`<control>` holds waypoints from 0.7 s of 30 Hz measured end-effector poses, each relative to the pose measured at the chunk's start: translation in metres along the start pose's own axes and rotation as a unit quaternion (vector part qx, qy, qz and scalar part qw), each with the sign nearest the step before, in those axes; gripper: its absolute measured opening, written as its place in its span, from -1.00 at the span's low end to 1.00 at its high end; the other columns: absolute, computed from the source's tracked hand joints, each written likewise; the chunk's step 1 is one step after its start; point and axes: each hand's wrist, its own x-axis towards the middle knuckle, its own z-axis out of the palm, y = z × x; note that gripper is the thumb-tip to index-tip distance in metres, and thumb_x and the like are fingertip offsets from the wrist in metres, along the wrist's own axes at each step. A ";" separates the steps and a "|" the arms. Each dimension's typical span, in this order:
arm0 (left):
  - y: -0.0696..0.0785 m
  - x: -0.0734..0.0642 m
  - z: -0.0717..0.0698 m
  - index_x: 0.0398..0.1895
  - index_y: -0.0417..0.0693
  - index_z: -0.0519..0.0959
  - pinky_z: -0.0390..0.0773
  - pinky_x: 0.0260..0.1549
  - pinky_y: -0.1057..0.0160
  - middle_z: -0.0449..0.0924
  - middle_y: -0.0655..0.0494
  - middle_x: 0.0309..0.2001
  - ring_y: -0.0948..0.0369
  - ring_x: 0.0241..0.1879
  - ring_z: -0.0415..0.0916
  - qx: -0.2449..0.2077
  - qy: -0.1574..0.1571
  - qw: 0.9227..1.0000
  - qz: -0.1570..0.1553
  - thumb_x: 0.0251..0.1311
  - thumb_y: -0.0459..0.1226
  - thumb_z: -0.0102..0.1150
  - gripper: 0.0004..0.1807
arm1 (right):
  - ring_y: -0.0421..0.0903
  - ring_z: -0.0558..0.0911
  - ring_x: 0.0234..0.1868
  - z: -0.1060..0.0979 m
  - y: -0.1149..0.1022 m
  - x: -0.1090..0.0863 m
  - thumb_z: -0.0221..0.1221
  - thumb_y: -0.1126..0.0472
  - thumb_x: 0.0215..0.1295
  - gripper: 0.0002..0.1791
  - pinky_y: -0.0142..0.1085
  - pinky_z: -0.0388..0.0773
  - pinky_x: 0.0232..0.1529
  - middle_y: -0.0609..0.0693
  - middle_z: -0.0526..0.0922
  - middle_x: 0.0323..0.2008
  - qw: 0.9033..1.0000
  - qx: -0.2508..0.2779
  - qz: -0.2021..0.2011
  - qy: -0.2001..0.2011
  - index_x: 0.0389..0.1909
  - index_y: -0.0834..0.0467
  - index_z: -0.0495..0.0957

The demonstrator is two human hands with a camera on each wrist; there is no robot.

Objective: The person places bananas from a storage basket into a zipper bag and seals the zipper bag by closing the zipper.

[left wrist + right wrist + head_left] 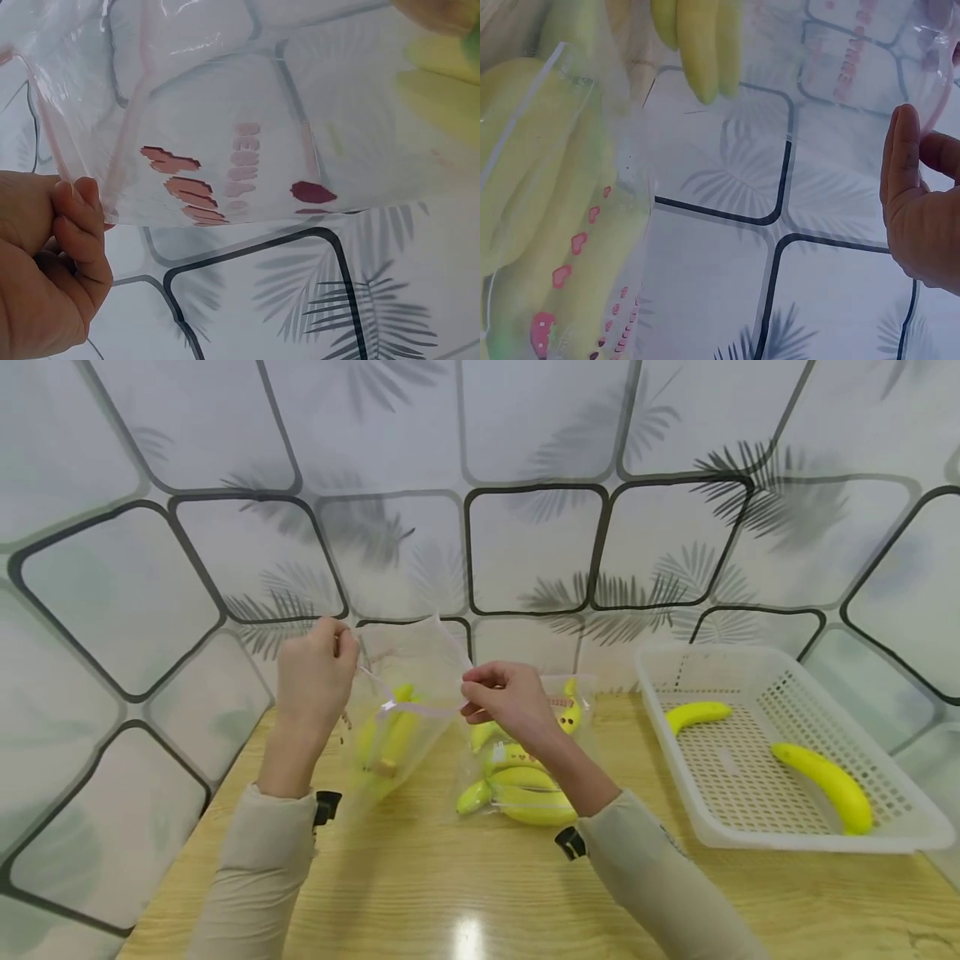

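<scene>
Between my two hands hangs a clear printed zip bag (423, 735) with its mouth spread apart. My left hand (318, 664) pinches one corner of the rim, and my right hand (510, 702) pinches the opposite side between thumb and fingers. Inside the bag lie a few yellow bananas (397, 739), which also show blurred at the upper right of the left wrist view. Just beyond and below my right hand, a second clear bag (457, 785) filled with bananas lies on the table. Its red heart print (579, 243) shows up close in the right wrist view.
At the right stands a white plastic basket (697, 810) with a curved banana (828, 785) near its front and another banana (697, 714) toward its left wall. The wooden table (420, 893) meets a patterned wall (536, 547) at the back.
</scene>
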 end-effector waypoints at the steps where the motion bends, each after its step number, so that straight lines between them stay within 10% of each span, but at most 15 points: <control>1: 0.000 0.000 -0.001 -0.42 -0.36 0.54 0.26 -0.65 0.17 0.39 -0.09 -0.69 0.10 -0.74 0.22 0.001 -0.002 1.000 0.004 0.33 -0.47 -0.05 -0.80 | -0.04 0.73 -0.39 0.000 0.001 0.000 0.18 0.35 0.33 -0.76 -0.19 0.71 -0.28 0.35 0.64 -0.20 1.000 -0.001 0.001 -0.002 -0.05 0.40 0.59; 21: 0.062 -0.054 0.056 -0.41 -0.32 0.58 0.31 -0.76 0.38 0.56 -0.01 -0.64 0.32 -0.75 0.23 -0.084 -0.064 0.989 0.101 0.21 -0.51 0.10 -0.91 | -0.15 0.67 -0.47 -0.056 0.070 -0.025 0.14 0.40 0.35 -0.67 -0.23 0.70 -0.33 0.37 0.64 -0.20 0.991 -0.077 0.108 -0.017 0.06 0.52 0.51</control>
